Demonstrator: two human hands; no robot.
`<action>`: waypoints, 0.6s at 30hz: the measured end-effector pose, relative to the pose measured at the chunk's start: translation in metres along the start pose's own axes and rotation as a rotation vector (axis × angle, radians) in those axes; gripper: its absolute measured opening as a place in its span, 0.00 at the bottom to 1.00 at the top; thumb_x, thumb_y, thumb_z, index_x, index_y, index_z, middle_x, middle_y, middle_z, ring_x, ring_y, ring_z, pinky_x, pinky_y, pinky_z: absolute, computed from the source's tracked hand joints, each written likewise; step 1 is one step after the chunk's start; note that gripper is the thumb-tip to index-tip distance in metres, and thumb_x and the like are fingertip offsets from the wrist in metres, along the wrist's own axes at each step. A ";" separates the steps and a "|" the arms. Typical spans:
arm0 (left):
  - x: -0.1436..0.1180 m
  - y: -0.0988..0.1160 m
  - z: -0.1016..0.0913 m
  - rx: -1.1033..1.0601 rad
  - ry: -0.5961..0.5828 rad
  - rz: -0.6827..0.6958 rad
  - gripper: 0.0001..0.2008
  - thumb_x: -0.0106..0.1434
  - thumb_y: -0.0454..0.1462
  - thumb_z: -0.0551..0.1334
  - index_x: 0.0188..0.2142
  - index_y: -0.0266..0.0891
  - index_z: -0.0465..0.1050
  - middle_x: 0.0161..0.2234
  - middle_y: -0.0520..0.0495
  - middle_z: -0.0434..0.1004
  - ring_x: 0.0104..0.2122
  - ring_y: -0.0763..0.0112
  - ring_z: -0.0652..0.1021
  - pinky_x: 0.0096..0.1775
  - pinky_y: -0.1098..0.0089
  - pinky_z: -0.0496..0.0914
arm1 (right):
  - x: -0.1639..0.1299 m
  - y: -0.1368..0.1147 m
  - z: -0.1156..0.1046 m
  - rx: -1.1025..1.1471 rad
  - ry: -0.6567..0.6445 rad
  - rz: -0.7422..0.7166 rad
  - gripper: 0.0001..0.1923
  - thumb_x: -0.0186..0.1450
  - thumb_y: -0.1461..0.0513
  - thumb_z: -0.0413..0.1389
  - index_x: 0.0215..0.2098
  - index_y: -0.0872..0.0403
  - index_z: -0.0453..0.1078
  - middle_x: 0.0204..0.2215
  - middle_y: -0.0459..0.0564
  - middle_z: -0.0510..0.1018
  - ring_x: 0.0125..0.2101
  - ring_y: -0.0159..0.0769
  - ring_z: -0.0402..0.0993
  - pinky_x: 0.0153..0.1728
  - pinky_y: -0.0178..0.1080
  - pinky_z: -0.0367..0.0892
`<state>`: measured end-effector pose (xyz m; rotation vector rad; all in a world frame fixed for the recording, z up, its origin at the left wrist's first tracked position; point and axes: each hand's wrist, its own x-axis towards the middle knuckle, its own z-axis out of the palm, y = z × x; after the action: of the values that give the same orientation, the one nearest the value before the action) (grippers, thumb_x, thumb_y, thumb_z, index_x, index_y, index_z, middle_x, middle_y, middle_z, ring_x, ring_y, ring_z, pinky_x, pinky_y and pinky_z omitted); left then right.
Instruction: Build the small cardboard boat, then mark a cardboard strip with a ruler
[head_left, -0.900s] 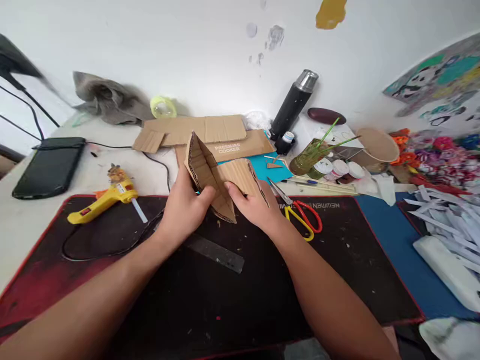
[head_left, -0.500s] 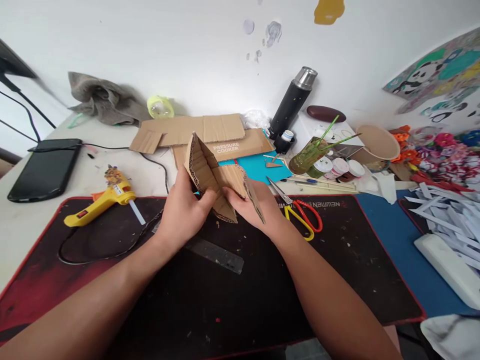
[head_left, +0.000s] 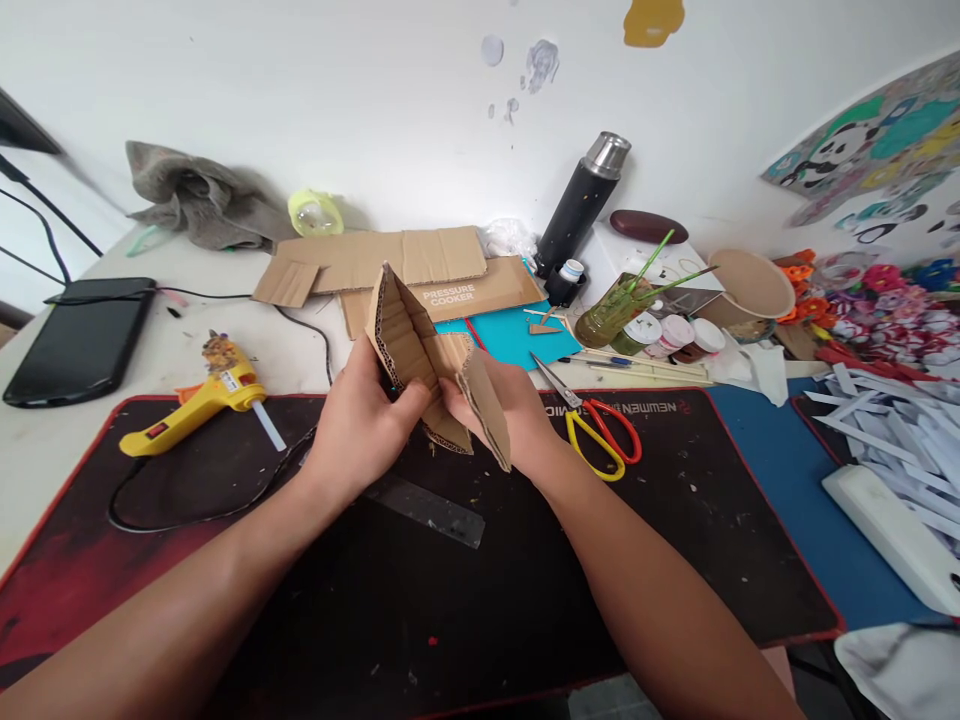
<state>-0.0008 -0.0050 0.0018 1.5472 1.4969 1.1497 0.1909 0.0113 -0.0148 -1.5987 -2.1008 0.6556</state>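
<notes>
Both hands are closed on the folded cardboard, and here's the change: the right-hand flap has swung round since a second ago. It was spread out to the right, striped face showing; now its plain back shows and its lower corner points down toward the wearer. The left hand grips the taller side, thumb near the crease, and that side has hardly shifted. The right hand pinches the flap, thumb on the inside, the rest of that grip hidden. So the two sides stand closer to facing each other; it reads as a fold being worked, though whether this is one sheet or two joined pieces can't be told.

Below, just apart from the cardboard, a clear ruler lies on the black mat, one end hidden behind the left forearm. Scissors sit just beside the right hand, and over to the left rests a yellow glue gun, its cord looping near the left forearm: the likeliest snag. Farther out, a blue sheet and cardboard offcuts crowd the worktop behind the hands, with a black flask against the wall.
</notes>
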 end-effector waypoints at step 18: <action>0.003 -0.002 0.003 0.064 0.056 -0.018 0.23 0.59 0.40 0.64 0.54 0.44 0.67 0.49 0.44 0.82 0.50 0.48 0.82 0.51 0.53 0.79 | -0.005 -0.001 0.003 0.093 0.135 -0.063 0.07 0.78 0.52 0.61 0.47 0.46 0.75 0.43 0.51 0.88 0.45 0.50 0.87 0.40 0.42 0.75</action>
<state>0.0015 -0.0020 -0.0008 1.5520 1.5951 1.1536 0.1896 0.0060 -0.0170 -1.4778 -1.9851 0.5981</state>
